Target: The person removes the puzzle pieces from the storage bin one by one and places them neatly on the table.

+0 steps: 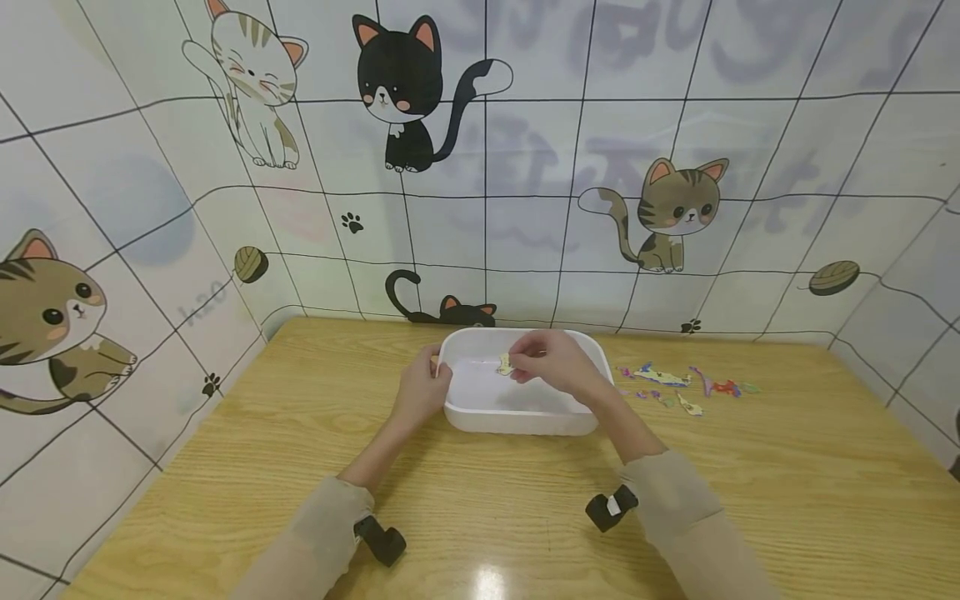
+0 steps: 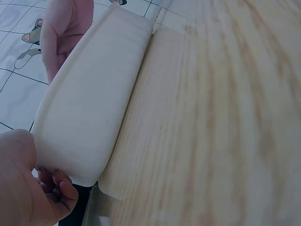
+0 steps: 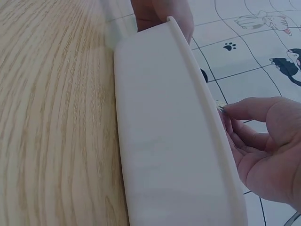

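A white plastic tub (image 1: 521, 423) stands on the wooden table in the head view. At its left end, my left hand (image 1: 422, 387) grips the rim, the thumb on top and curled fingers below, as the left wrist view shows. My right hand (image 1: 558, 362) is over the tub's inside, pinching a small pale-yellow flat cutout (image 1: 504, 365) between thumb and fingertips. Only an edge of this cutout (image 3: 219, 103) peeks above the tub's rim in the right wrist view. Too little shows to tell what it depicts. Part of the tub's inside is hidden behind the right hand.
Right of the tub, several small colourful flat cutouts (image 1: 663, 377) lie scattered on the wooden table (image 1: 487, 500). A sheet (image 1: 525, 225) with a grid and cartoon cats hangs behind the table and along its sides. Both forearms carry black wrist mounts (image 1: 384, 542).
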Available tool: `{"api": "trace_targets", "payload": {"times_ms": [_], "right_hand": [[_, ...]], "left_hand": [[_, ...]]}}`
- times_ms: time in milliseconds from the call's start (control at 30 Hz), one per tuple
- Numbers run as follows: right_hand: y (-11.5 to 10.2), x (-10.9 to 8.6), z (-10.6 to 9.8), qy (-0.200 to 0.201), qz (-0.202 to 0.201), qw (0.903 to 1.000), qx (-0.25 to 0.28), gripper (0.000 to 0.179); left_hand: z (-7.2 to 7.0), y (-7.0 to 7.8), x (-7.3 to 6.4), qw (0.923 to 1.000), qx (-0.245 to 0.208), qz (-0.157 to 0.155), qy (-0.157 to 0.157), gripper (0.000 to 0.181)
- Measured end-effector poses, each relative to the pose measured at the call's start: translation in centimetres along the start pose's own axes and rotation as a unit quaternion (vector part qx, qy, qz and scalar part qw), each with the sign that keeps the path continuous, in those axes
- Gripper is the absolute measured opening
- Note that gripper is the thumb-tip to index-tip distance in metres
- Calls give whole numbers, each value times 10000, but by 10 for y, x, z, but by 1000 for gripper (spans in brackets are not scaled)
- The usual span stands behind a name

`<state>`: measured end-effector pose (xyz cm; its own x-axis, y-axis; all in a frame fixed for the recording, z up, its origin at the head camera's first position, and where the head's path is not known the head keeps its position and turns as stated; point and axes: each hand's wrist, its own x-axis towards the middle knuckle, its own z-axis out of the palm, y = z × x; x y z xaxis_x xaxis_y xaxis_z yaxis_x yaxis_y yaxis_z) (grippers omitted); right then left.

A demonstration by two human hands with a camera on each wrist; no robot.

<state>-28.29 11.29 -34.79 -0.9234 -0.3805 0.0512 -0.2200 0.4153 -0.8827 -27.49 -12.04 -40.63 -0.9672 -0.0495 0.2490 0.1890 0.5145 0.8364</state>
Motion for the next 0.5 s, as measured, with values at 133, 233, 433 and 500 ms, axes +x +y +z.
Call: {"api": "trace_targets", "payload": {"times_ms": [133, 233, 433, 500], "right_hand": [[5, -8, -11, 76, -101, 9999, 98, 23], [10, -14, -21, 114, -224, 9994, 231, 23], [18, -28, -45, 287, -252, 9990, 221, 24], [21, -33, -52, 395, -198, 9990, 116, 25]], "left_hand": [[0, -1, 0, 10000, -16, -8, 5, 39], [1, -1, 1, 10000, -29, 37, 17, 39], [1, -2, 1, 9999, -14, 102, 48, 39], [0, -1, 0, 9999, -22, 100, 38, 39]]}}
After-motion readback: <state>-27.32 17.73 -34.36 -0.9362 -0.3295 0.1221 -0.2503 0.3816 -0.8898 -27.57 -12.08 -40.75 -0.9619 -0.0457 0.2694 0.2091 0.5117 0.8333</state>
